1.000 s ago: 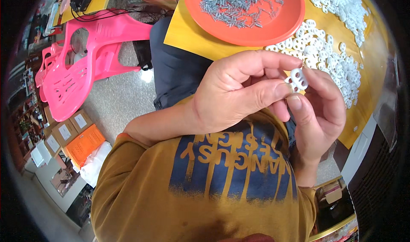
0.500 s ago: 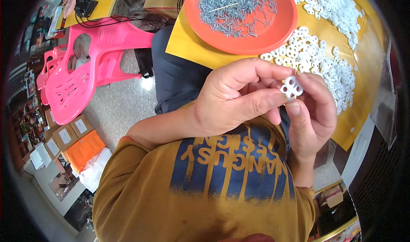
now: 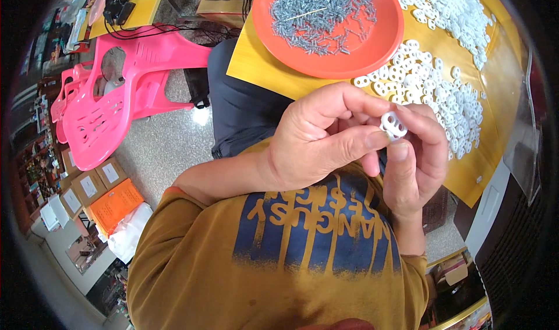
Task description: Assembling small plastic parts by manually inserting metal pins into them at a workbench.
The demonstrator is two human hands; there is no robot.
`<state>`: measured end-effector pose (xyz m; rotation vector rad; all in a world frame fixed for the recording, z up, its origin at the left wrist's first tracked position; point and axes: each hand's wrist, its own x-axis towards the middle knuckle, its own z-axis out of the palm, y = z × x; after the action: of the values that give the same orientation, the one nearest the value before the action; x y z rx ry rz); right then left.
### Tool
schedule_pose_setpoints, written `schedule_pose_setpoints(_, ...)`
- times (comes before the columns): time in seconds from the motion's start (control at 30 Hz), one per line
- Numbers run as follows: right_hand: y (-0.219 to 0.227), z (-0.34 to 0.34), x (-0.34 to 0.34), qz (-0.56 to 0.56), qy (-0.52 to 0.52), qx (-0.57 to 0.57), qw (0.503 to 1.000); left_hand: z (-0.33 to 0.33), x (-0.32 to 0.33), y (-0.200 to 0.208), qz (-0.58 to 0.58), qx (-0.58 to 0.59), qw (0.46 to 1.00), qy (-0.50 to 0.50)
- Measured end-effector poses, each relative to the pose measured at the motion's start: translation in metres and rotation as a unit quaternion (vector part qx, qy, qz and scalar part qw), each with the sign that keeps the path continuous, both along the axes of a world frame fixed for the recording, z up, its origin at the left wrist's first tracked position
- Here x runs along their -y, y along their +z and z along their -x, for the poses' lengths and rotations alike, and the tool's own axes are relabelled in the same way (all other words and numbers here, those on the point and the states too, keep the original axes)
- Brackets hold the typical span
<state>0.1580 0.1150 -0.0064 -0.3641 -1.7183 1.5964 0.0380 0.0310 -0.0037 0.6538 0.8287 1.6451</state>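
Observation:
Between my two hands, in front of my chest, is a small white plastic cord lock [image 3: 394,124] with two holes in its visible face. My left hand [image 3: 326,135] pinches its left side between thumb and forefinger. The thumb and fingers of my right hand [image 3: 420,155] close on its right side. A second white part seems to sit behind or under the front one, mostly hidden by the fingertips. Past my hands on the yellow table [image 3: 262,68] lies a spread of similar two-holed white pieces [image 3: 407,77].
An orange-red round tray [image 3: 332,67] holds many small metal springs [image 3: 314,24] and a thin pale stick [image 3: 305,13]. Another white heap [image 3: 454,18] lies at the far right. A pink plastic chair [image 3: 128,80] stands left, beyond cardboard boxes [image 3: 87,184] and an orange packet [image 3: 119,205].
The white parts, earlier showing four holes side by side, now overlap more closely and appear turned. Both hands keep their pinch; my right hand has shifted slightly left.

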Motion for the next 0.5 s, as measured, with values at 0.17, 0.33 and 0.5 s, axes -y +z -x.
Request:
schedule_pose_setpoints(0.17, -0.005, 0.002, 0.006, 0.003, 0.002, -0.048, 0.999, -0.004, 0.0, 0.006, 0.029, 0.007, 0.999, -0.01)
schedule_pose_setpoints(0.33, -0.01, 0.002, 0.008, 0.026, 0.02, -0.071, 0.997, -0.006, 0.002, 0.004, 0.018, 0.014, 1.0, -0.012)
schedule_pose_setpoints(0.5, -0.011, 0.001, 0.011, -0.014, 0.018, -0.07, 0.997, -0.009, 0.005, 0.005, -0.001, 0.018, 1.0, -0.011)
